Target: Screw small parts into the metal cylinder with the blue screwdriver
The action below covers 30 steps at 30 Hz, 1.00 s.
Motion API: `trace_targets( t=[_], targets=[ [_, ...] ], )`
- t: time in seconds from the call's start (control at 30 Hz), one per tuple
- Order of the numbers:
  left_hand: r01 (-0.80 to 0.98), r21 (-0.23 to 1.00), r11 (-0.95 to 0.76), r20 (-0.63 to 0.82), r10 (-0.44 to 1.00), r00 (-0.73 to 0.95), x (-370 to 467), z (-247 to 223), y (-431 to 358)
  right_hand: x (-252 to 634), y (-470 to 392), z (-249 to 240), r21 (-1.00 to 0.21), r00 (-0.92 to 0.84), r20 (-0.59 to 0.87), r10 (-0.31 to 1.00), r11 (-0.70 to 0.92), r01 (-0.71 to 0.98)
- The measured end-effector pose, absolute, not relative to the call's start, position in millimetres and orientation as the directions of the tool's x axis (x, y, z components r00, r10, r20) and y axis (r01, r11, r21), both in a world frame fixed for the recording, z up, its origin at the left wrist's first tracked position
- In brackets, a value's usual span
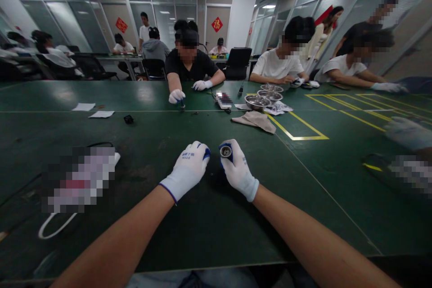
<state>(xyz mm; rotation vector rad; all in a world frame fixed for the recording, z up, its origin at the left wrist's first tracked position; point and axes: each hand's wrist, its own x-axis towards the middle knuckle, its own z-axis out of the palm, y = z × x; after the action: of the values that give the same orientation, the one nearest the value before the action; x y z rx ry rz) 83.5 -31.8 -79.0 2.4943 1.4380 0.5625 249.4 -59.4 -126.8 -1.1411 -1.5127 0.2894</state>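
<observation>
Both my hands wear white gloves with blue palms and are held over the green table near its front edge. My right hand (pixel 240 171) is wrapped round a dark cylindrical part (pixel 226 152). Its round end faces me, showing a metal rim and small details inside that look like a connector's. A short gap to the left, my left hand (pixel 189 168) has its fingers curled together, back of the glove up. Whatever those fingers may hold is hidden from this side.
A blurred-out power strip (pixel 84 175) with a white loop lies left. Ahead are a small black piece (pixel 128 119), paper sheets (pixel 101 114), a beige cloth (pixel 254 121) and metal bowls (pixel 257 102). Co-workers sit opposite; a co-worker's gloved hand (pixel 410 132) reaches in at right.
</observation>
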Motion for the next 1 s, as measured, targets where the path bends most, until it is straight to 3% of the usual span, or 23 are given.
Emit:
trace_targets(
  t=[0.2, 0.4, 0.57, 0.83, 1.0],
  targets=[
    [0.561, 0.695, -0.450, 0.294, 0.890, 0.349, 75.9, -52.6, -47.7, 248.1, -64.5, -118.9, -0.733, 0.096, 0.608, 0.788, 0.509, 0.452],
    [0.303, 0.866, -0.398, 0.255, 0.872, 0.419, 77.3, -45.1, -56.2, 246.0, -71.9, -109.1, -0.669, -0.030, 0.655, 0.755, 0.598, 0.441],
    [0.241, 0.909, -0.341, 0.228, 0.888, 0.400, 74.7, -43.6, -56.2, 245.3, -75.5, -105.6, -0.620, -0.090, 0.686, 0.722, 0.645, 0.448],
    [0.315, 0.830, -0.460, 0.354, 0.871, 0.340, 75.8, -39.6, -64.3, 245.1, -70.6, -115.3, -0.577, -0.082, 0.710, 0.699, 0.645, 0.501],
    [0.315, 0.840, -0.442, 0.372, 0.891, 0.259, 85.1, -44.7, -71.2, 242.6, -70.2, -117.6, -0.529, -0.088, 0.750, 0.655, 0.675, 0.514]
  ],
)
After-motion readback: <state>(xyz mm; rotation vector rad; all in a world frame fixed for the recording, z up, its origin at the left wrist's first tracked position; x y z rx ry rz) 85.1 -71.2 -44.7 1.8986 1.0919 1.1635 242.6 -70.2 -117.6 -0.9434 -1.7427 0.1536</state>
